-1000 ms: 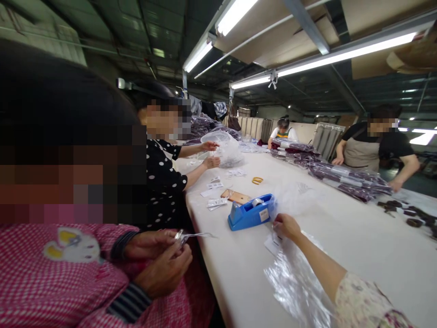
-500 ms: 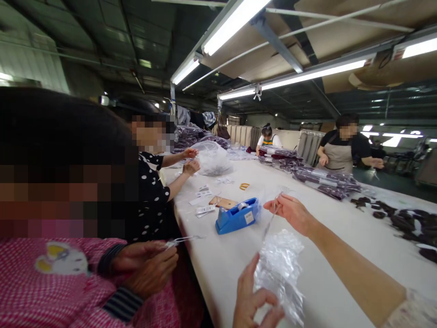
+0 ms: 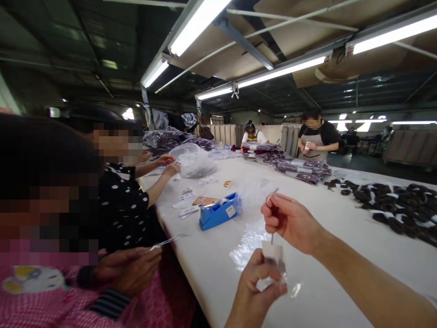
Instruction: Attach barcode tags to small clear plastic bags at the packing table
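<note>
My left hand [image 3: 255,287] pinches a small white tag [image 3: 272,252] wrapped in clear plastic, low in the middle of the view. Just above it, my right hand [image 3: 290,222] is closed on a thin clear strip [image 3: 272,218] that runs down to the tag. Both hands hover over the white table [image 3: 341,255]. A clear plastic bag [image 3: 247,239] lies flat on the table behind the tag. A blue tape dispenser [image 3: 218,212] stands a little farther left.
A person in pink [image 3: 85,291] sits close on my left holding a thin clear strip; another in black dots [image 3: 126,207] handles a plastic bag [image 3: 194,160]. Dark bands [image 3: 392,205] lie at right. Bagged dark garments [image 3: 300,166], paper tags [image 3: 186,202] and two people stand farther back.
My left hand came into view and took hold of the tag. My right hand lifted off the table with the strip and came nearer. The camera turned to the right.
</note>
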### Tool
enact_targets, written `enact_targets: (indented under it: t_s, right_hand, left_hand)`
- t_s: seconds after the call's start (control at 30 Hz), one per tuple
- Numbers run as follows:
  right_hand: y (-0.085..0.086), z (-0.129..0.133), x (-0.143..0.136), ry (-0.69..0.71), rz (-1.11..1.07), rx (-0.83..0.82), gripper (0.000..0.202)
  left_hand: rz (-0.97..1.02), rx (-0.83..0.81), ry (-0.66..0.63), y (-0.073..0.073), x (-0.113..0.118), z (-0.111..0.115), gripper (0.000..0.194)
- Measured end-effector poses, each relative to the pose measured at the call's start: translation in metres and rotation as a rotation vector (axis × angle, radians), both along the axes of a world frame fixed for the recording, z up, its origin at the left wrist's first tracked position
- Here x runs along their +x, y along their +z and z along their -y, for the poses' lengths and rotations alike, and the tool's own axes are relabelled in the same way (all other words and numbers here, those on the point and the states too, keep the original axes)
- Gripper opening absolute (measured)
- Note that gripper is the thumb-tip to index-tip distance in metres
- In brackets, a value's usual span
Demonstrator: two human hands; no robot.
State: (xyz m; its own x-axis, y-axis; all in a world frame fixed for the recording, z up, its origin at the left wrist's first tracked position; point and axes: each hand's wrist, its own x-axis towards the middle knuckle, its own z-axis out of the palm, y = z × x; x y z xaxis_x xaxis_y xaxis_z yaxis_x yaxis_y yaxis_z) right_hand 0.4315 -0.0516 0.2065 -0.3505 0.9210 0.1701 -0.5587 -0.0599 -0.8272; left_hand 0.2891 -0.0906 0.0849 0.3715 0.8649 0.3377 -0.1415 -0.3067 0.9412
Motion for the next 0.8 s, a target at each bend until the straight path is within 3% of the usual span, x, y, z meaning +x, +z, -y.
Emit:
enact_targets:
  t_s: [0.17, 0.27, 0.33, 0.4, 0.47, 0.6, 0.7, 0.8]
  right_hand:
    - [-0.016, 0.015, 0.037, -0.031, 0.003, -0.035, 0.014]
    - [-0.032, 0.022, 0.071, -0.063, 0.035, -0.039, 0.005]
    - [-0.043, 0.029, 0.095, -0.076, 0.137, -0.012, 0.027]
    - [-0.053, 0.04, 0.115, -0.053, 0.377, 0.041, 0.043]
    - [-0.066, 0.051, 0.128, 0.017, 0.738, 0.117, 0.044]
    - [-0.109, 0.068, 0.133, -0.021, 1.386, 0.395, 0.012]
    - [-0.148, 0.075, 0.133, -0.139, 1.546, 0.462, 0.019]
    - [-0.178, 0.081, 0.137, -0.221, 1.594, 0.458, 0.024]
  left_hand:
    - [0.035, -0.013, -0.062, -0.007, 0.016, 0.013, 0.013]
    - [-0.147, 0.01, -0.076, -0.001, 0.021, 0.022, 0.008]
    - [-0.35, 0.083, -0.09, 0.004, 0.026, 0.027, 0.012]
    - [-0.569, 0.189, -0.099, 0.005, 0.032, 0.029, 0.015]
    - [-0.78, 0.295, -0.097, 0.002, 0.041, 0.027, 0.012]
    - [-1.06, 0.419, -0.172, -0.012, 0.063, 0.021, 0.009]
    - [-1.054, 0.369, -0.191, -0.026, 0.068, 0.019, 0.012]
    - [-0.825, 0.164, -0.077, -0.041, 0.062, 0.022, 0.009]
